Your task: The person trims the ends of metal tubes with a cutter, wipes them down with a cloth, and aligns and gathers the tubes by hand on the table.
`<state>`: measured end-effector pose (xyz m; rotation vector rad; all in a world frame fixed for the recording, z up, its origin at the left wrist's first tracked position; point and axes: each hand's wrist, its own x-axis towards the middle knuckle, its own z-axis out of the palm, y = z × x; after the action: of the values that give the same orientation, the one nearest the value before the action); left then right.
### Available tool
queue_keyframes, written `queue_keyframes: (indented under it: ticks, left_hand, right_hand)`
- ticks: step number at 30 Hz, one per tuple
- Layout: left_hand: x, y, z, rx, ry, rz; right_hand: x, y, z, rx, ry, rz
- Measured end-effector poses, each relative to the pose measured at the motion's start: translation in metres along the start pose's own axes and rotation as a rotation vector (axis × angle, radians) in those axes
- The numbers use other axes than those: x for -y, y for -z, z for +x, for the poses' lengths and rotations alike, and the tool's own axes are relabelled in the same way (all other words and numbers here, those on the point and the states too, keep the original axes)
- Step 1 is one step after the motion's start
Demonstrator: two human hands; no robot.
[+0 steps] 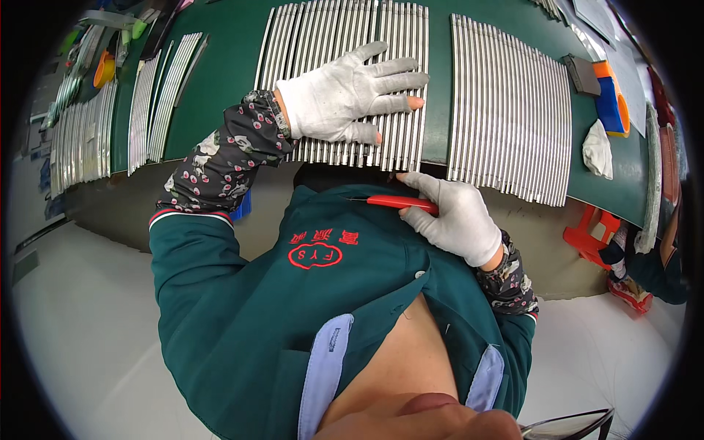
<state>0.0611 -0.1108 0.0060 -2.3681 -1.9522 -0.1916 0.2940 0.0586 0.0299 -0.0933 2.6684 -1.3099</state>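
Observation:
My left hand (pixel 352 95), in a white glove with some bare fingertips, lies flat with fingers spread on a row of thin silver metal strips (pixel 330 33). These strips lie side by side on the green table, their near ends at its front edge. My right hand (pixel 458 220), also white-gloved, is closed around a red-handled tool (pixel 400 202) with a thin pointed tip. It is just in front of the table edge, near the strips' ends, and the tip points left. Which kind of tool it is, I cannot tell.
A second row of silver strips (pixel 510 110) lies to the right. Beyond it are a dark grey block (pixel 581 75), a blue and orange tape dispenser (pixel 612 103) and a white cloth (pixel 598 150). More strips (pixel 172 95) lie left. A red stool (pixel 592 238) stands lower right, near another person.

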Motion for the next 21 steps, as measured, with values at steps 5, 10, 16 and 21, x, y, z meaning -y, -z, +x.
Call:
queue_keyframes:
  ticks: [5, 10, 16, 21]
  left_hand:
    - [-0.001, 0.001, -0.001, 0.001, 0.009, 0.004]
    - [-0.002, 0.003, 0.002, 0.008, 0.014, 0.007]
    - [0.001, 0.001, 0.005, -0.059, -0.021, -0.004]
    - [0.004, 0.016, 0.042, -0.13, -0.087, 0.018]
  right_hand:
    - [0.006, 0.002, 0.002, 0.059, 0.032, -0.016]
    - [-0.003, -0.01, 0.01, 0.072, 0.061, 0.023]
    - [0.003, -0.004, 0.006, 0.182, -0.047, 0.018]
    - [-0.01, -0.002, -0.016, 0.148, -0.024, 0.093]
